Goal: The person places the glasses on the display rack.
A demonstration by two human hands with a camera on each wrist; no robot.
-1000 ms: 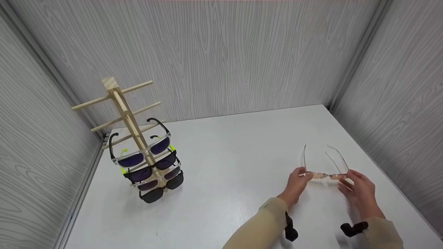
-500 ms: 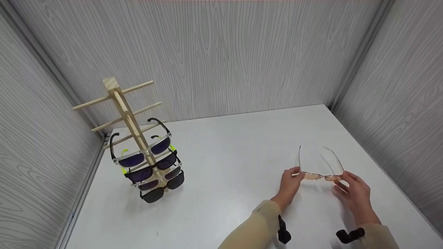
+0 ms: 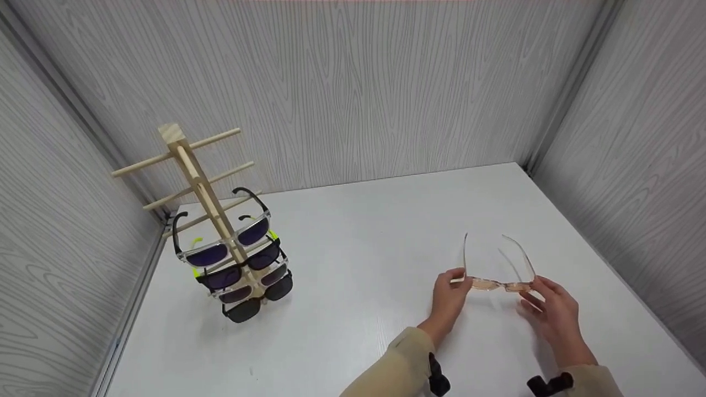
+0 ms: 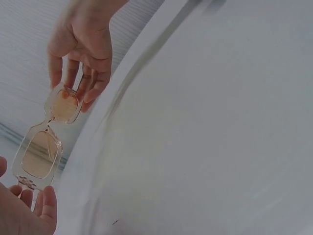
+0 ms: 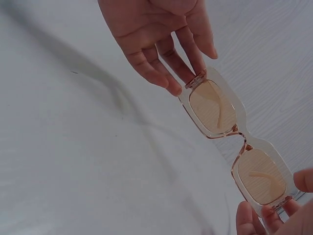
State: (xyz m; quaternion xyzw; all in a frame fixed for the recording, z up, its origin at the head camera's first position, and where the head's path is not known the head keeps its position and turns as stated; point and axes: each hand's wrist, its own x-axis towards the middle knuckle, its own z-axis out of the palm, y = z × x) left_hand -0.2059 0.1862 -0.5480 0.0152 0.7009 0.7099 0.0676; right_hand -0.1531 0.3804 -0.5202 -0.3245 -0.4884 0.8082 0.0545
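Note:
Clear-framed sunglasses (image 3: 485,284) with peach-tinted lenses are held up over the right part of the white table, temples unfolded and pointing away from me. My left hand (image 3: 448,298) pinches their left end near the hinge, and my right hand (image 3: 558,313) pinches the right end. In both wrist views the peach lenses (image 4: 39,154) show between the two hands, and the see-through frame (image 5: 244,120) spans the gap.
At the left of the table (image 3: 342,309) stands a wooden display rack (image 3: 190,162) with crossbars. Several sunglasses hang on its lower rungs, the top pair (image 3: 207,255) having dark blue lenses. Its upper rungs (image 3: 220,138) are bare. Wood-grain panels (image 3: 353,94) enclose the table's back and sides.
Both hands have shifted a little to the left together, carrying the sunglasses with them. The rack and the pairs on it stay as they were.

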